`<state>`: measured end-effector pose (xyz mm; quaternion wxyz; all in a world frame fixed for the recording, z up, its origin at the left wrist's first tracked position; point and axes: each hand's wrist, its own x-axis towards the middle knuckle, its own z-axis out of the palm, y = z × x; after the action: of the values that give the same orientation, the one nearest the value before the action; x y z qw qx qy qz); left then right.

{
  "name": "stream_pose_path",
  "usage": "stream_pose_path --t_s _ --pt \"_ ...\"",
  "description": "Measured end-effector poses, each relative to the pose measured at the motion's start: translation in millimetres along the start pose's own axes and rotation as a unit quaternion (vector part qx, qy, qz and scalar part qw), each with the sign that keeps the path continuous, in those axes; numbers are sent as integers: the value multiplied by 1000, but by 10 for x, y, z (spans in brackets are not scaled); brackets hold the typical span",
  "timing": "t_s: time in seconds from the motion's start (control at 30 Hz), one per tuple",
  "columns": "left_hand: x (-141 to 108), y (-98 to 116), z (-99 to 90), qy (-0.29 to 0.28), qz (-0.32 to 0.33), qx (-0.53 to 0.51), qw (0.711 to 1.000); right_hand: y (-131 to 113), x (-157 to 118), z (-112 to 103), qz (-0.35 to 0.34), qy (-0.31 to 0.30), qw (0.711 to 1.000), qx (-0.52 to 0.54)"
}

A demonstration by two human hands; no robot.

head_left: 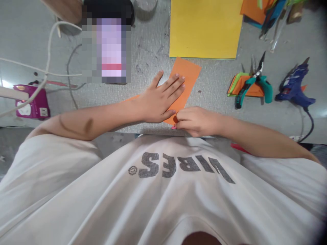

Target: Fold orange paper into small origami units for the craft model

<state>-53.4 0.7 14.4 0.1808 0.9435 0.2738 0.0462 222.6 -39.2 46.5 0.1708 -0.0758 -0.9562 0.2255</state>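
Observation:
A strip of orange paper (190,73) lies slanted on the grey table near its front edge. My left hand (163,97) rests flat on it, fingers stretched out and thumb apart, pressing it to the table. At the lower end of the strip, my right hand (195,120) is closed, its fingertips pinched at the paper's edge. A small pink thing (174,127) peeks out under those fingertips, mostly hidden, so its kind does not show. Another piece of orange paper (130,99) sticks out from behind my left wrist.
Yellow sheets (205,30) lie ahead. To the right are green-handled pliers (258,76) on cut paper pieces (233,86), and a blue glue gun (293,85) with its cord. A phone (112,47) stands at the left, near white cables (48,51) and a purple power socket (33,102).

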Motion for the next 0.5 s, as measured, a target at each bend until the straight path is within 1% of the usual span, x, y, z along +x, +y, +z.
stream_pose_path --t_s 0.13,0.2,0.3,0.4,0.5 --pt "1 -22 20 2 2 3 1000 -42 2 12 -19 -22 999 23" --pt "0 -13 3 -3 -2 8 1000 -6 -42 -28 4 -29 999 28" --pt "-3 34 -52 -2 -6 14 1000 107 -140 -124 90 -3 996 11" --pt "1 100 -120 -2 -6 18 1000 212 -209 -193 181 32 982 -43" --pt "11 154 -177 -19 -18 21 999 264 -219 -213 235 65 968 -56"
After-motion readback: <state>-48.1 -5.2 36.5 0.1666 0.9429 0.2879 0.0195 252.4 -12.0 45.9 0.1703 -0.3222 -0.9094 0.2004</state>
